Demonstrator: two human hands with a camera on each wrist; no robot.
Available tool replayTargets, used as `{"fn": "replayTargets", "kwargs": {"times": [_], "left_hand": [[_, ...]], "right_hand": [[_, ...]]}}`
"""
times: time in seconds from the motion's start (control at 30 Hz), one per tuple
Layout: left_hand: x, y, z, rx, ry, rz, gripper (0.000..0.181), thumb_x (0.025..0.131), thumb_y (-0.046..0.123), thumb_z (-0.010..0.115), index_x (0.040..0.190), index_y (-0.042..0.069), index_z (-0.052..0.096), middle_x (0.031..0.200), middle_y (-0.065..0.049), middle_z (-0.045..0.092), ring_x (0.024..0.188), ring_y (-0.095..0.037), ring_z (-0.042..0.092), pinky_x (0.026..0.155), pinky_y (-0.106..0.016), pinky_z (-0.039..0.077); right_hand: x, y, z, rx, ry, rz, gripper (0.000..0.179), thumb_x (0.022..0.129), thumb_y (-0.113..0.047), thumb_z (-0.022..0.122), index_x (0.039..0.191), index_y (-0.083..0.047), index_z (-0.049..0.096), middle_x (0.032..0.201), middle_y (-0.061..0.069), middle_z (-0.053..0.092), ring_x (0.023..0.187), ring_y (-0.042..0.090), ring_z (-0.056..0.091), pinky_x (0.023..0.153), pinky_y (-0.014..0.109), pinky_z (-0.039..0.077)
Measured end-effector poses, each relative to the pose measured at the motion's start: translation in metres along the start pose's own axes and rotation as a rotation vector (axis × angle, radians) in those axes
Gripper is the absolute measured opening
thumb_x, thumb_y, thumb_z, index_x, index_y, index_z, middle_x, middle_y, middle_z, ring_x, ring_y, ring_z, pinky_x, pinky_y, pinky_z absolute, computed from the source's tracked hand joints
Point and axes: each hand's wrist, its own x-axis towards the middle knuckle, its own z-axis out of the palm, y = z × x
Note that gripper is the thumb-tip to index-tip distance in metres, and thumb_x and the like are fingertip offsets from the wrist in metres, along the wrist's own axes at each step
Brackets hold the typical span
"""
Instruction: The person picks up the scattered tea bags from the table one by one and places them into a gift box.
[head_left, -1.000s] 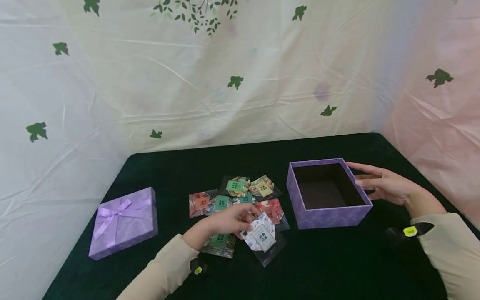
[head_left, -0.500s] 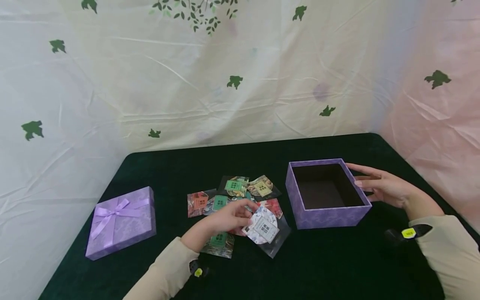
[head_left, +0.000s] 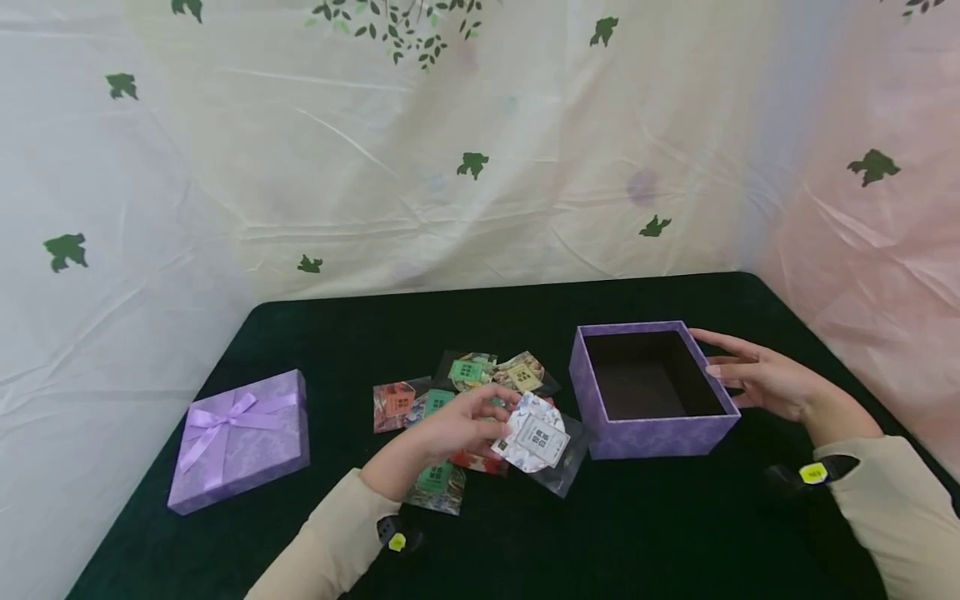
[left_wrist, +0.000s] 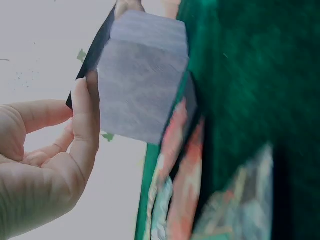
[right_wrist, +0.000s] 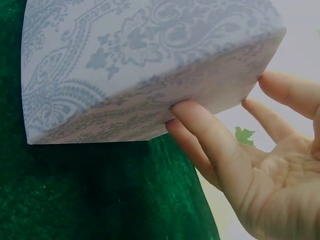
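Observation:
My left hand (head_left: 467, 427) pinches a flat clear packet (head_left: 537, 435) between thumb and fingers. The packet has a dark backing, a rounded white-and-blue floral print and a pale label. In the left wrist view it shows nearly edge-on as a dark strip. It is above other packets and just left of an open purple patterned box (head_left: 660, 437) with a dark, bare inside. My right hand (head_left: 776, 382) rests its fingertips on the box's right side. In the right wrist view the fingers (right_wrist: 215, 137) are spread against the patterned wall (right_wrist: 150, 60).
Several similar packets with red, green and yellow labels, among them a green-labelled one (head_left: 437, 492) and a red-labelled one (head_left: 393, 404), overlap around the left hand. A purple lid (head_left: 251, 446) with a ribbon bow lies at the left. Dark green cloth covers the table (head_left: 645, 533).
My left hand has lifted the white-and-blue packet and turned it, bringing it up and right toward the box. The right hand has stayed at the box's side.

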Motion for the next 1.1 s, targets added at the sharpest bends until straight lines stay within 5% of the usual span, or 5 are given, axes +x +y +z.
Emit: {"fn": "replayTargets", "kwargs": {"times": [0.53,0.87,1.1], "left_hand": [[0.004,0.015,0.013,-0.070,0.035,-0.012,0.041,0.094,0.003,0.051,0.133,0.009,0.043,0.116,-0.015,0.056,0.089,-0.018,0.063,0.073,-0.029,0.056],[0.013,0.030,0.006,-0.083,-0.014,0.031,0.043,0.095,0.000,0.046,0.137,0.004,0.036,0.117,-0.016,0.054,0.089,-0.014,0.060,0.071,-0.023,0.053],[0.023,0.040,0.009,-0.101,-0.002,0.044,0.041,0.096,0.000,0.046,0.135,0.005,0.037,0.123,-0.018,0.054,0.091,-0.016,0.061,0.087,-0.039,0.053]], "right_hand": [[-0.002,0.005,-0.001,-0.004,-0.013,-0.010,0.053,0.101,-0.005,0.039,0.145,-0.035,0.033,0.120,-0.009,0.064,0.105,0.017,0.065,0.082,0.044,0.054],[0.000,0.002,-0.001,0.027,-0.050,-0.038,0.053,0.101,-0.003,0.038,0.144,-0.034,0.035,0.122,-0.007,0.065,0.106,0.019,0.065,0.083,0.044,0.054],[0.002,0.001,0.001,0.007,-0.031,-0.022,0.052,0.101,-0.005,0.039,0.142,-0.036,0.036,0.120,-0.008,0.065,0.106,0.018,0.065,0.083,0.044,0.054]]}}
